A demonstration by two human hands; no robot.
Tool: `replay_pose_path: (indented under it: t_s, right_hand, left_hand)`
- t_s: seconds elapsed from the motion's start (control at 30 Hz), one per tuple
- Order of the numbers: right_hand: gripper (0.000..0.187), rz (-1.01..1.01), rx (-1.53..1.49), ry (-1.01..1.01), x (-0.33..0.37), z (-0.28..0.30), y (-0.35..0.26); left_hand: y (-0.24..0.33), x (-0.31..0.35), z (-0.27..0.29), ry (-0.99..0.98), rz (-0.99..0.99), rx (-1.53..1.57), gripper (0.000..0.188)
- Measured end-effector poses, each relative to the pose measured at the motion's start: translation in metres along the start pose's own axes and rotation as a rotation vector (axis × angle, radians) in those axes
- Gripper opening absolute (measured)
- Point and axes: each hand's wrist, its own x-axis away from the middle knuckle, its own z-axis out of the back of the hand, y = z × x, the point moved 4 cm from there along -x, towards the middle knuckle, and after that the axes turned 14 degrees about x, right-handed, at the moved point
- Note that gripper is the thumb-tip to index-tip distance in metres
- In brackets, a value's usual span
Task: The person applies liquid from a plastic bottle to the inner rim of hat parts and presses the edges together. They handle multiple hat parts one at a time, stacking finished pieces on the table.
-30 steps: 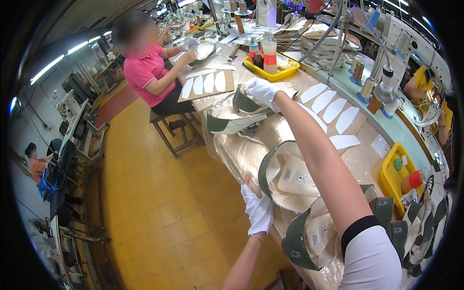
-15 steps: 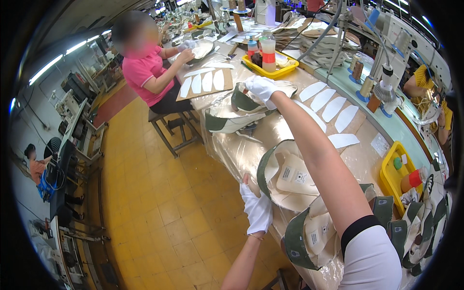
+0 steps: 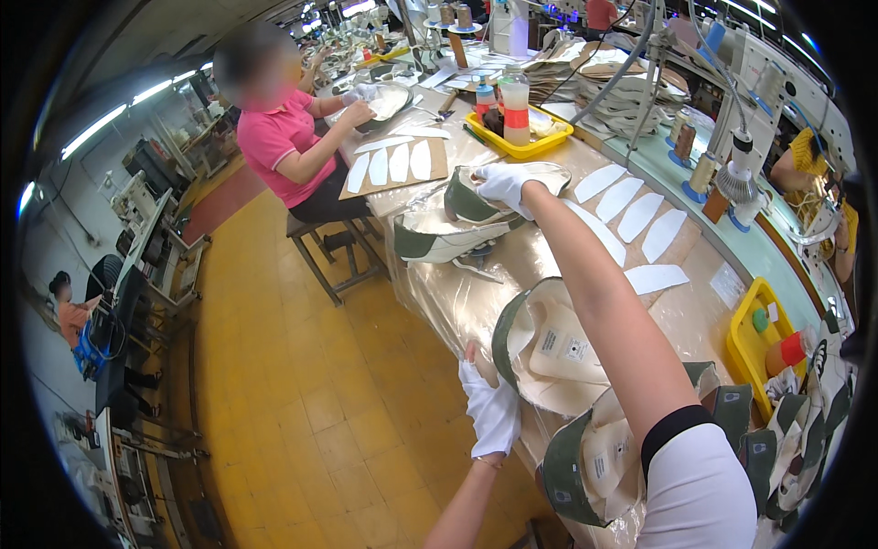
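My right hand [image 3: 506,187], in a white glove, reaches to the far part of the table and grips the edge of a cream and dark green shoe upper [image 3: 468,201]. Another upper [image 3: 430,240] lies just in front of it, a loose strip trailing from it. At the near table edge is my left hand [image 3: 492,408], also gloved, with a bare fingertip pointing up; its other fingers are hidden. Beside it an open upper [image 3: 514,340] shows a cream inside with a printed insole. A second green-edged upper [image 3: 569,467] sits nearer to me, partly behind my right arm.
White cut pieces [image 3: 637,218] lie on brown board to the right. Yellow trays [image 3: 519,144] [image 3: 743,340] hold bottles. More uppers [image 3: 759,453] crowd the near right. A person in pink [image 3: 279,137] sits across the left corner, handling a pale piece. Sewing machines stand at right.
The whole view has shifted slightly. My right hand has drawn back a little along the far upper's edge. My left hand stays at the table edge.
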Motion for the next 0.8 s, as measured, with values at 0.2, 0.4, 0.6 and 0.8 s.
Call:
replay_pose_path:
  t_s: [0.2,0.4,0.6,0.8]
  right_hand:
    - [0.049,0.024,0.447,-0.073,-0.011,0.009,-0.007]
    - [0.045,-0.039,0.385,0.089,-0.012,0.013,-0.004]
    - [0.05,0.072,0.207,0.28,-0.002,0.006,-0.003]
    - [0.03,0.113,0.114,0.065,-0.001,0.006,-0.007]
  left_hand:
    - [-0.004,0.001,0.001,0.0,0.022,0.041,0.075]
    - [-0.008,0.0,0.001,-0.003,0.045,0.09,0.075]
    - [-0.007,0.0,0.0,0.009,0.017,0.07,0.072]
    - [-0.005,0.0,-0.001,0.021,0.042,0.096,0.071]
